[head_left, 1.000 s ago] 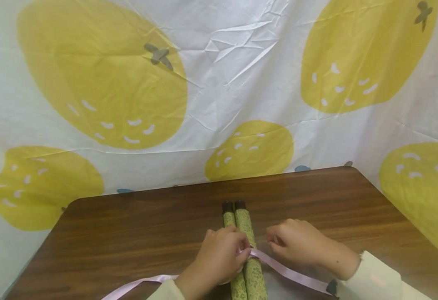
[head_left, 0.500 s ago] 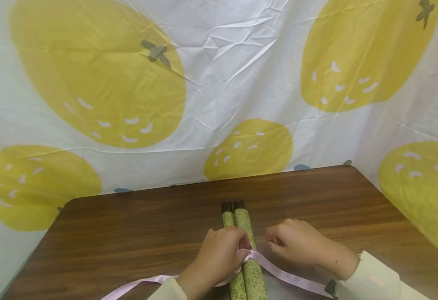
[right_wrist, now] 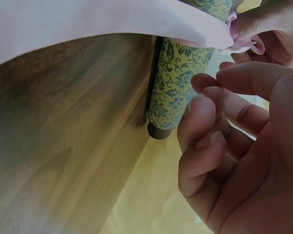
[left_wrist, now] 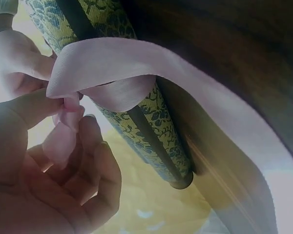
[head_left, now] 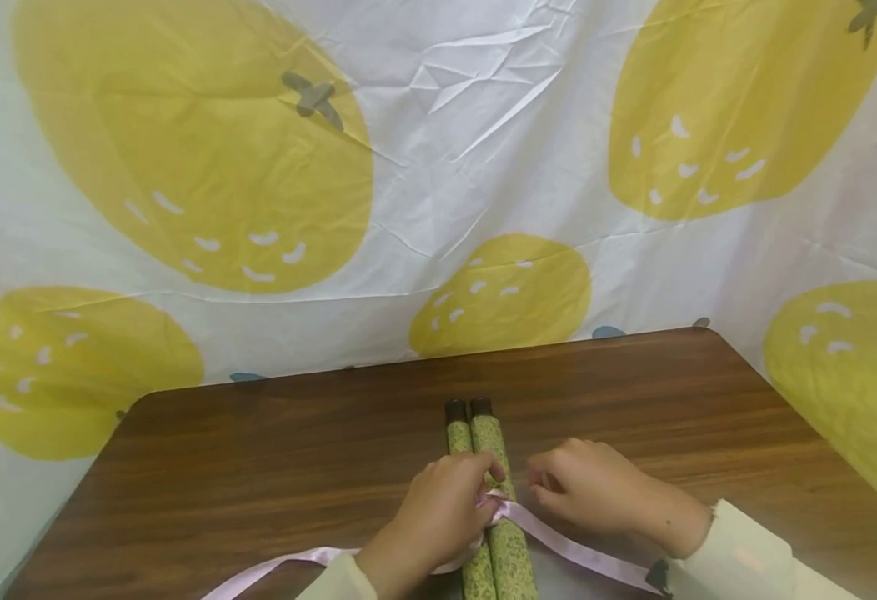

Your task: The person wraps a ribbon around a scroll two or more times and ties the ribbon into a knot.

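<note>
A scroll with two rolls (head_left: 509, 546), covered in green-yellow floral brocade with dark end knobs, lies lengthwise on the table. Pink ribbon (head_left: 581, 550) crosses over it, bunched at a fold or knot. My left hand (head_left: 438, 508) pinches the ribbon there, between thumb and fingers; a short loop hangs among its fingers in the left wrist view. Just right of the scroll is my right hand (head_left: 592, 487), apart from it. Its fingers (right_wrist: 198, 117) are loosely curled, with nothing seen between them. One ribbon tail runs left under the left forearm, the other toward the right sleeve.
The brown wood-grain table (head_left: 273, 467) has rounded far corners. Behind it hangs a white cloth (head_left: 423, 183) with large yellow fruit prints, which also covers the right side. Something pale grey lies under the near end of the scroll.
The left hand's index finger has lifted and straightened a little over the scroll, showing more of the bunched ribbon. My right hand has shifted slightly left, closer to the scroll.
</note>
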`<state>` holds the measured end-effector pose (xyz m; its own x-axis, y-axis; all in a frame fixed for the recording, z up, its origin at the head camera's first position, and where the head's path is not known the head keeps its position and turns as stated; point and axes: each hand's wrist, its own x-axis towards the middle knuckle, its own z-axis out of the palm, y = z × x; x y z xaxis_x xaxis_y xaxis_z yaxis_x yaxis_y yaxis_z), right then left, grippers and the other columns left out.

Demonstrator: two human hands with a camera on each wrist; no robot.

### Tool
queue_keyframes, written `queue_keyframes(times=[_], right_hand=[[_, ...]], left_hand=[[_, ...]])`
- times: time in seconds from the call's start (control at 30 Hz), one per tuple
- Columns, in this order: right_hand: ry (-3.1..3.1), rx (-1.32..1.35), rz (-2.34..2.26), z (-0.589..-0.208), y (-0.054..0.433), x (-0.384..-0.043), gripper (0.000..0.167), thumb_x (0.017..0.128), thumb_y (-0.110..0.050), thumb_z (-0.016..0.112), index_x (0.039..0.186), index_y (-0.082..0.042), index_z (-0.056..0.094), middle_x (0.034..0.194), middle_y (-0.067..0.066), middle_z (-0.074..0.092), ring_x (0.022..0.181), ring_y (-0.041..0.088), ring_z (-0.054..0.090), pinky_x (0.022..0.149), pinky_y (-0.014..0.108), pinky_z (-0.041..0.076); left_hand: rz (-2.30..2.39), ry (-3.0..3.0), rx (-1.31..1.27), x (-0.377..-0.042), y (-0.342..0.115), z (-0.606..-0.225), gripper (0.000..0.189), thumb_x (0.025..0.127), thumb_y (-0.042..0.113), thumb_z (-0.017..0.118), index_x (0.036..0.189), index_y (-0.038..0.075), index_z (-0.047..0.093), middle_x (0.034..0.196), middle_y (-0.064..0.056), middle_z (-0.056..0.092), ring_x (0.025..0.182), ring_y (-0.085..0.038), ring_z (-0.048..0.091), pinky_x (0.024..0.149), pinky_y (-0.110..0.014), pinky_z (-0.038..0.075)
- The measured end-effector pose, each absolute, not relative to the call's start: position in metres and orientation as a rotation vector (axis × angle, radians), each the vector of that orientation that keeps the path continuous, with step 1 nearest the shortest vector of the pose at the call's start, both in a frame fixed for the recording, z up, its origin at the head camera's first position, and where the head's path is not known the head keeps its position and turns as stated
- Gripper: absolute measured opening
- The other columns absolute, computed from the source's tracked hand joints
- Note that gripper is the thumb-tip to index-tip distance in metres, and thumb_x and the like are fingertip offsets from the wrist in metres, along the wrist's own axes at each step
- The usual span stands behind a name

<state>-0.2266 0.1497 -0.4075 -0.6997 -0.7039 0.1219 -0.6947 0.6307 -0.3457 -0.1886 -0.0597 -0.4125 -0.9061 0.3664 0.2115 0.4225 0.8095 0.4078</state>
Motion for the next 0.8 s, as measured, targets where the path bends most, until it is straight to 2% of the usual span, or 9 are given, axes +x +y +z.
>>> queue_keyframes(times=[0.23, 0.43, 0.63, 0.8], right_hand=[[2.730, -1.178, -0.677, -0.407, 0.142, -0.226, 0.008, 0.092, -0.019, 0.065, 0.086, -0.019, 0.070, 0.064, -0.017, 0.055, 0.055, -0.004, 0.046, 0.052, 0.019, 0.042], [2.658, -1.157, -0.787, -0.410, 0.136, -0.229, 0.013, 0.093, -0.017, 0.063, 0.082, -0.021, 0.067, 0.061, -0.016, 0.052, 0.053, -0.003, 0.047, 0.051, 0.020, 0.043], [2.344, -0.991, -1.111, -0.414, 0.135, -0.234, 0.012, 0.099, -0.017, 0.058, 0.092, -0.016, 0.069, 0.059, -0.007, 0.054, 0.039, 0.001, 0.047, 0.039, 0.020, 0.042], [2.187, -0.919, -1.211, -0.418, 0.137, -0.237, 0.014, 0.102, -0.020, 0.056, 0.102, -0.015, 0.069, 0.060, -0.004, 0.054, 0.040, 0.004, 0.046, 0.038, 0.019, 0.041]], left_hand=[[-0.544, -2.802, -0.674, -0.187, -0.061, -0.414, 0.010, 0.079, 0.019, 0.082, 0.082, 0.017, 0.072, 0.076, 0.005, 0.068, 0.069, -0.007, 0.060, 0.063, -0.026, 0.049], [-0.444, -2.739, -0.669, -0.185, -0.061, -0.414, 0.019, 0.077, 0.023, 0.084, 0.076, 0.021, 0.065, 0.074, 0.007, 0.069, 0.068, -0.010, 0.064, 0.058, -0.026, 0.048], [-0.344, -2.661, -0.662, -0.184, -0.060, -0.414, 0.026, 0.076, 0.029, 0.083, 0.072, 0.025, 0.058, 0.070, 0.012, 0.064, 0.062, -0.008, 0.060, 0.050, -0.025, 0.041], [-0.296, -2.633, -0.706, -0.183, -0.061, -0.414, 0.027, 0.081, 0.028, 0.080, 0.073, 0.024, 0.054, 0.070, 0.013, 0.060, 0.058, -0.005, 0.054, 0.048, -0.022, 0.037]])
